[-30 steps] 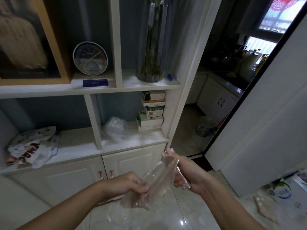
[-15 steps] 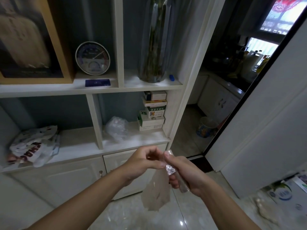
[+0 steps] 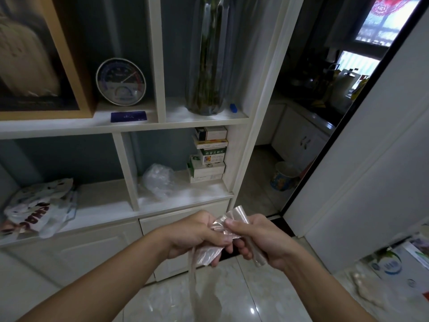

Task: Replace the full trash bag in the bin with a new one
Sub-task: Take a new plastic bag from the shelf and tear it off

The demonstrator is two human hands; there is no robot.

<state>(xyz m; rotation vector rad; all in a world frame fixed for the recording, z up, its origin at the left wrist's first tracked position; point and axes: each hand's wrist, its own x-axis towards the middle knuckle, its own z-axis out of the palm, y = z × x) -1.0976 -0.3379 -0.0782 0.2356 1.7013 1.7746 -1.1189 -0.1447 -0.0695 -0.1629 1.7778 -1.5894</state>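
A new, thin, clear trash bag (image 3: 218,238) is held at chest height in front of the white shelf unit (image 3: 185,201), pinched between both hands. The left hand (image 3: 195,238) is curled round its bunched middle, and the right hand (image 3: 257,238) holds the upper edge in a narrow thumb-and-finger grip, as if the mouth were being worked open. A loose tail is seen hanging toward the tiled floor (image 3: 232,298). The bag is judged not yet opened. No bin can be confirmed in view, so removal of the full bag cannot be judged; fitting the new one remains to be done.
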